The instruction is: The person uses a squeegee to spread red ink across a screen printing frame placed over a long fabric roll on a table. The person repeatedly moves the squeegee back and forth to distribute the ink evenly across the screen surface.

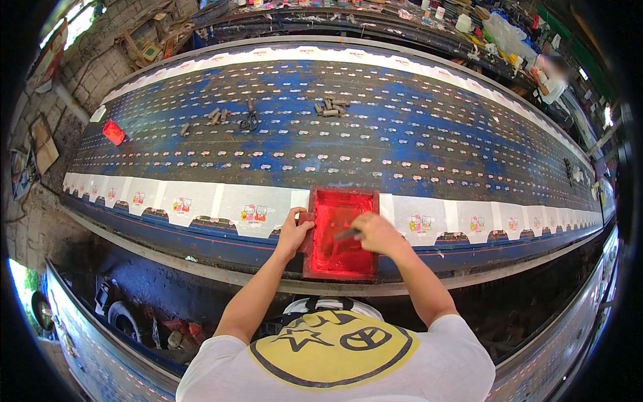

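A screen-printing frame (341,275) with red ink inside lies over the row of white fabric pieces at the table's near edge. My left hand (295,233) is closed on the frame's left side, fingers at a small block there. Inside the frame, my right hand (376,233) grips a small dark squeegee (347,234), its blade over the red-smeared mesh (335,208). White fabric pieces (251,201) with small coloured cartoon prints run to both sides; the frame hides what lies beneath it.
The long printing table (281,144) is blue and dark, dotted with small prints. On it lie scissors (250,121), short dark rolls (331,107) and a red scrap (114,132). A cluttered bench (402,23) stands behind; another person (553,84) is at the far right.
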Demonstrator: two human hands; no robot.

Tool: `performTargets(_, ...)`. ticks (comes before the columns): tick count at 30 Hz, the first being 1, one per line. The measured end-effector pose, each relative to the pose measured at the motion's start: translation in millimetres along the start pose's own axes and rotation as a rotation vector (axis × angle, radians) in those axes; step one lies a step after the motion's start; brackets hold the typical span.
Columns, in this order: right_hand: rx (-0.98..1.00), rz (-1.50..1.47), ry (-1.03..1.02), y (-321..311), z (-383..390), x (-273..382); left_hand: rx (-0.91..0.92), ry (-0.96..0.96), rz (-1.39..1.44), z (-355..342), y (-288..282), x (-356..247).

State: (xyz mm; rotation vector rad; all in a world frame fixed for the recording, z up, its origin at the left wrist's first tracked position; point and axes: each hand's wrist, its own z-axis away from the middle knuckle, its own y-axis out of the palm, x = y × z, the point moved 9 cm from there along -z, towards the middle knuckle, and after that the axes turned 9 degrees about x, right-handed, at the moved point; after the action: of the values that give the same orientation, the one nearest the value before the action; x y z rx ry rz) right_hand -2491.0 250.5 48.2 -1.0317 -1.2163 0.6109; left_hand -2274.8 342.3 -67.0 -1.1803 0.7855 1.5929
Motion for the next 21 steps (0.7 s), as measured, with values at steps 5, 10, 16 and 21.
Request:
performTargets(5, -0.227, 0.013, 0.198, -12, -33, -42, 0.025, -0.022, 0.052, 3, 5, -7)
performTargets(10, -0.280, 0.049, 0.169, 26, 11, 12, -0.089, 0.101, -0.260, 16, 1, -28)
performTargets(16, -0.274, -0.013, 0.111, 30, 39, 53, -0.123, 0.044, -0.378, 17, 8, -36)
performTargets(21, -0.287, -0.028, 0.157, 0, 62, 28, -0.133, 0.094, -0.278, 28, 38, -58)
